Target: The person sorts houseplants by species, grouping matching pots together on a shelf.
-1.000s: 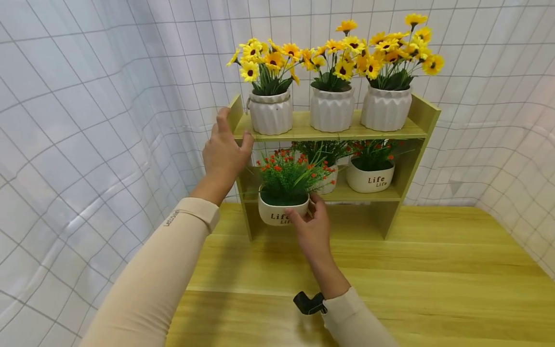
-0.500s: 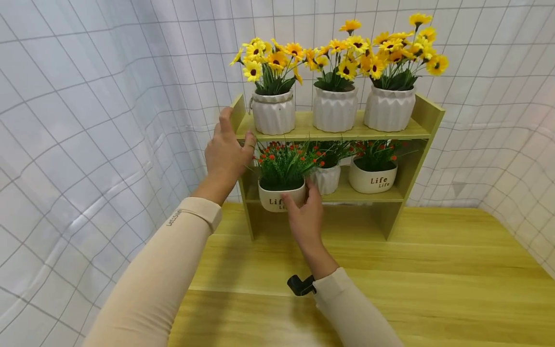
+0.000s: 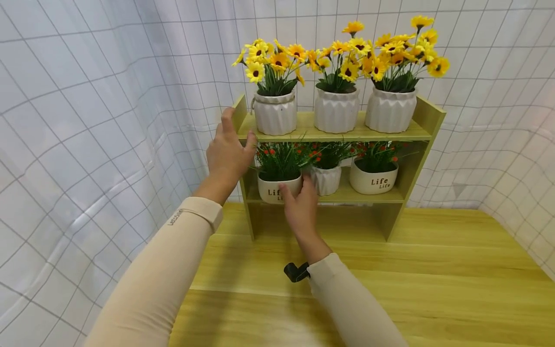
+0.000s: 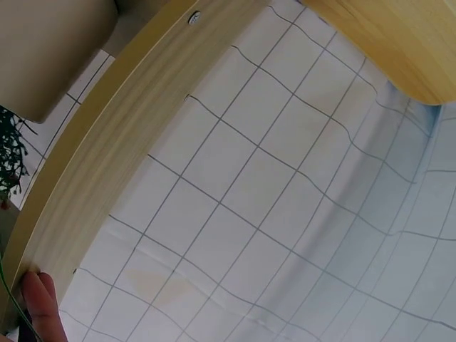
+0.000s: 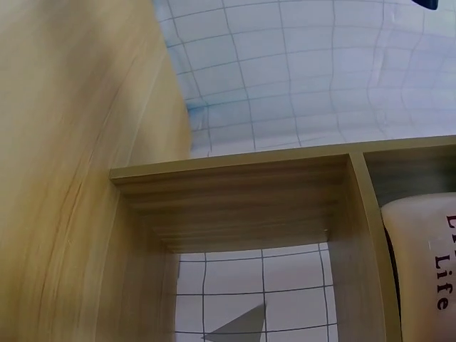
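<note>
In the head view my right hand [image 3: 301,206] pinches the right side of a white oval "Life" flowerpot [image 3: 269,189], thumb on its front. Green leaves and small red flowers [image 3: 279,161] fill the pot. It stands in the left of the wooden shelf's middle level [image 3: 342,196], near the front edge; a thin dark gap shows beneath it in the right wrist view, where the pot [image 5: 424,263] is cut off. My left hand [image 3: 229,155] grips the shelf's left side panel [image 3: 239,112], fingers outside and thumb at the front. In the left wrist view, fingertips [image 4: 41,303] touch that panel.
On the top board stand three ribbed white pots [image 3: 275,114] of yellow flowers. Beside the held pot are a ribbed white pot [image 3: 327,180] and another "Life" pot [image 3: 374,177]. The shelf stands on a wooden table [image 3: 433,270], against a gridded white curtain [image 3: 477,96].
My right hand has raised the flowerpot and moved it back into the middle level, its flowers now partly behind the top board. My left hand keeps its hold on the shelf.
</note>
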Demonstrator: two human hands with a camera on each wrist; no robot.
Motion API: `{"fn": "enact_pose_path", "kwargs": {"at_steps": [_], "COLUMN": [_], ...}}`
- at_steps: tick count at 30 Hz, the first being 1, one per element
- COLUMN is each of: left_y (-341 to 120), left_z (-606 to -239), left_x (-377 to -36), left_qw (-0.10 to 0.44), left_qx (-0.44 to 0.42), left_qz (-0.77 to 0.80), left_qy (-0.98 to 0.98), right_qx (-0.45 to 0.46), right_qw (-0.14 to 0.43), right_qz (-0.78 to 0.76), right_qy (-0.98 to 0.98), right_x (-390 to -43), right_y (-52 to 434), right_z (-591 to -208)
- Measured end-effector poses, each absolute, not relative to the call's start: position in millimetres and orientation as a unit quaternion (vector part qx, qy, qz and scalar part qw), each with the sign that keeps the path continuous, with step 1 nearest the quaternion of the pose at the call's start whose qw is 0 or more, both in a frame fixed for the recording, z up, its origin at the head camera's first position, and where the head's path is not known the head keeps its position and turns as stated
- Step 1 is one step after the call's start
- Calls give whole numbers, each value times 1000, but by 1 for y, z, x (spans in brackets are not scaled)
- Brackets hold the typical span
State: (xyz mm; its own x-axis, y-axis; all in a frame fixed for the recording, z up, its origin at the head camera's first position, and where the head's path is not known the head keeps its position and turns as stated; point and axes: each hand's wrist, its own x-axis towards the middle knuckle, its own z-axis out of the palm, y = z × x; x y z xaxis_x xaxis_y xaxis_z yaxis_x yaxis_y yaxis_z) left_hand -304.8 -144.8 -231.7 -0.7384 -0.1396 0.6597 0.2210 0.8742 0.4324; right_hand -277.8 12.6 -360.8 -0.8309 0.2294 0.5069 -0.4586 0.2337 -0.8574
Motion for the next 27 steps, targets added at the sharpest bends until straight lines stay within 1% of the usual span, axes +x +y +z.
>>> {"fn": "enact_pose_path", "kwargs": {"at_steps": [8, 20, 23, 27], "left_y": [-145, -146, -147, -151], "left_z": [-233, -231, -226, -215], "left_x": [-305, -302, -299, -289], "left_qw": [362, 346, 327, 311], "left_qx": [-35, -48, -38, -22], "left_qz": [-247, -259, -265, -301], "left_qy": [-898, -900, -906, -901], "right_qx": [54, 8, 21, 70], "right_qw": [279, 249, 244, 248], "right_qz": [585, 575, 593, 618], "right_qy": [-759, -779, -767, -743], "right_x": [-292, -303, -299, -284], "right_y": [9, 6, 9, 20], "right_z": [-357, -357, -359, -365]}}
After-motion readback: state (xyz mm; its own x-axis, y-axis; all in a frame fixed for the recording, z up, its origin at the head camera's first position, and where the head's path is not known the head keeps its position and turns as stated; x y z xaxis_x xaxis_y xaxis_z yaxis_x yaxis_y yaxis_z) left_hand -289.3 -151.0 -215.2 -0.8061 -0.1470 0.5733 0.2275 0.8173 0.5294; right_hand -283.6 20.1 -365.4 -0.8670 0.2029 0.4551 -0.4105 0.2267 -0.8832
